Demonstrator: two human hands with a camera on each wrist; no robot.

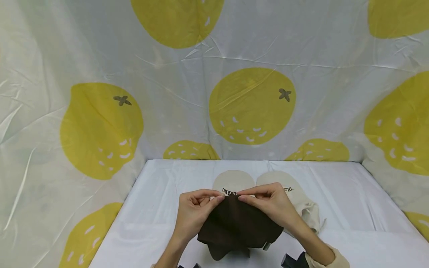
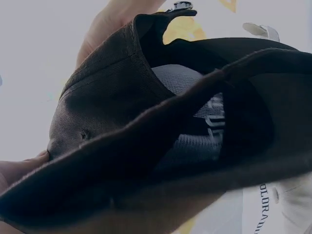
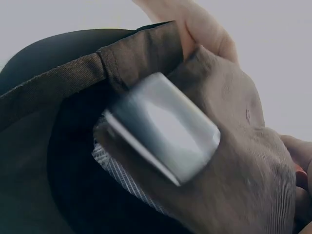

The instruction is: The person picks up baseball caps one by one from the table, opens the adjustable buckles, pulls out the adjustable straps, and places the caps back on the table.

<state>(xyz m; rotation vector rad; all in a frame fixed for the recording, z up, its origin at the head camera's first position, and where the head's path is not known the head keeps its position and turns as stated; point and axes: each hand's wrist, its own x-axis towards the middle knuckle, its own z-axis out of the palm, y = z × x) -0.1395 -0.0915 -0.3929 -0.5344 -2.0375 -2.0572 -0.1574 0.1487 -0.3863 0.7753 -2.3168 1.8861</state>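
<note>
A dark brown cap (image 1: 239,223) hangs between my two hands over the front of the white table. My left hand (image 1: 194,210) pinches its upper edge between thumb and fingers. On the other side of that edge my right hand (image 1: 276,204) pinches it the same way. The cap's inside, with a pale lettered label (image 2: 192,146), faces the left wrist camera. A shiny metal buckle (image 3: 165,129) dangles close to the right wrist camera, slightly blurred.
Behind the brown cap, two beige caps (image 1: 232,178) (image 1: 279,178) with dark lettering lie side by side on the white-covered table (image 1: 161,193). A curtain (image 1: 181,96) printed with yellow lemons encloses the table's back and sides.
</note>
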